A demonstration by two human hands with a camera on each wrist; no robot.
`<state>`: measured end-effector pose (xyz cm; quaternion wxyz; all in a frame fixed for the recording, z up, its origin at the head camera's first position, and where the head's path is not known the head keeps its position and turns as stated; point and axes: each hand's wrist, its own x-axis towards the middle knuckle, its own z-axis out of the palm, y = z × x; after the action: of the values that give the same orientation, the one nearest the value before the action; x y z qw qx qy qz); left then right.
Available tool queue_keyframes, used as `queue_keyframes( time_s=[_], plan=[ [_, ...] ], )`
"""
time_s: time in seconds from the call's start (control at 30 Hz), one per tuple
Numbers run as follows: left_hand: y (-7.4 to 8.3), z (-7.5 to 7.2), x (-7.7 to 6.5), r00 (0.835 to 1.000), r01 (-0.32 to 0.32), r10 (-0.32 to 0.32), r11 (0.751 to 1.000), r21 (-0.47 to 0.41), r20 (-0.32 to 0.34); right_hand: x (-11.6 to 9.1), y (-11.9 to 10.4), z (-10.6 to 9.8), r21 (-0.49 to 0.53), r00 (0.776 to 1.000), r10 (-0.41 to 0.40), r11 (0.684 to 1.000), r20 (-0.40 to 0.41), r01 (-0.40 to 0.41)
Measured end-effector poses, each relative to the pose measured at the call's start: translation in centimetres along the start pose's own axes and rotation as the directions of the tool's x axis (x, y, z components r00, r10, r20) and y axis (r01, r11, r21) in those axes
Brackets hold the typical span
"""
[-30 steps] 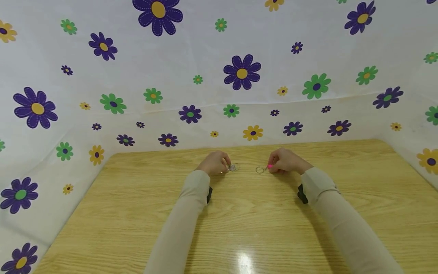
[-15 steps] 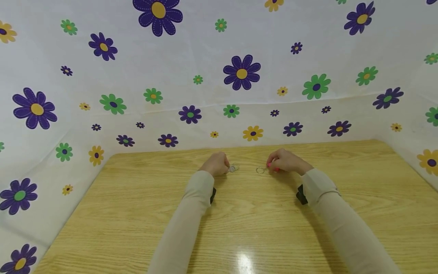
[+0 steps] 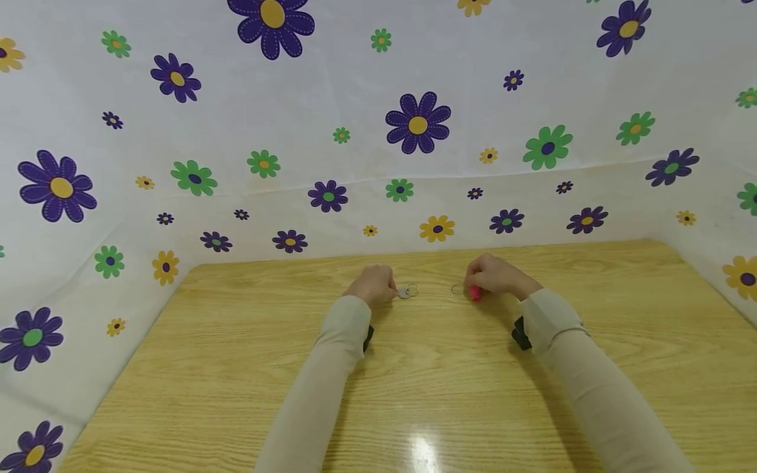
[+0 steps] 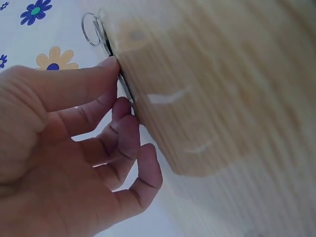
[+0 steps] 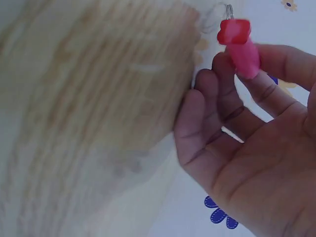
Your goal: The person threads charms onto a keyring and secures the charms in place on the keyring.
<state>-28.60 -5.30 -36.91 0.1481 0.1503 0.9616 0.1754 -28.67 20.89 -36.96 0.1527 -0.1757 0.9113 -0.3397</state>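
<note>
My left hand [image 3: 372, 285] pinches a grey metal key [image 3: 403, 293] between thumb and fingertips, close over the wooden table. A thin wire key ring [image 3: 413, 290] hangs at its far end. In the left wrist view the key [image 4: 125, 85] shows edge-on as a narrow dark strip, partly covered by the fingers. Across from it, my right hand [image 3: 495, 274] pinches a pink-and-red keychain charm [image 3: 476, 293]. The charm [image 5: 243, 54] has a red end facing the right wrist camera, and a metal split ring [image 3: 456, 289] is attached there, pointing toward the left hand.
The wood-grain table [image 3: 414, 368] reaches back to a white cloth [image 3: 355, 79] printed with purple, green and yellow flowers, which also hangs along both sides. A dark wrist camera [image 3: 522, 335] sits under the right cuff.
The charm turned in my right fingers and now shows more of its pink body, its ring shifting slightly right. My left hand moved slightly right, and the key's flat grey head shows more plainly.
</note>
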Motion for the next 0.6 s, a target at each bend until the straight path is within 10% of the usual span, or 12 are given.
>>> queue_keyframes(
  time_s=[0.6],
  plan=[
    [-0.7, 0.1, 0.2, 0.991, -0.118, 0.122, 0.990, -0.079, 0.050, -0.9, -1.4, -0.7, 0.279, 0.982, 0.183, 0.941, 0.053, -0.190]
  ],
)
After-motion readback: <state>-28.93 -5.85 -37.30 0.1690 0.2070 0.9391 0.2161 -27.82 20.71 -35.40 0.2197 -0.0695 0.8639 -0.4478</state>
